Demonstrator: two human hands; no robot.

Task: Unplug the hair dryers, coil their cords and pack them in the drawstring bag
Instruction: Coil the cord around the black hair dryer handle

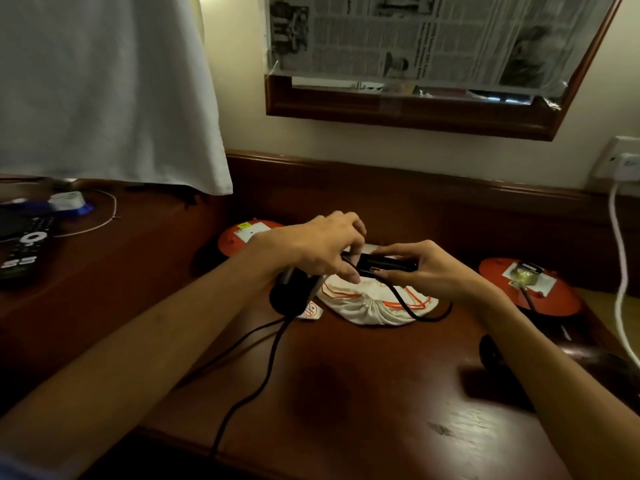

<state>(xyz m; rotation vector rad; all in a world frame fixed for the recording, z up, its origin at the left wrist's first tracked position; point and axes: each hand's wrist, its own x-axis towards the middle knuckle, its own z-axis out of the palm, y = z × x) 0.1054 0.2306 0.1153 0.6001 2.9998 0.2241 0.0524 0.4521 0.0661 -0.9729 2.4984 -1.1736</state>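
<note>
Dim cream wall [346, 140] above dark wooden desk [363, 393], newspaper-covered framed mirror [415, 116].

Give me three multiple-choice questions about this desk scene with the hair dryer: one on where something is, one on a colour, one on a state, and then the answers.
1. Where does the drawstring bag lie?
A. on the desk, under the hands
B. on the remote
C. hanging from the mirror frame

2. What colour is the cord running from the hair dryer toward the desk's near edge?
A. white
B. black
C. orange

3. What is the right hand doing?
A. lying flat on the desk
B. pinching a black part of the hair dryer
C. pulling the white plug from the wall

Answers: 1 A, the white bag with orange trim rests on the desk just below both hands. 2 B, the cord is dark against the brown wood. 3 B, its fingers close on the black piece while the left hand also grips there.
</note>
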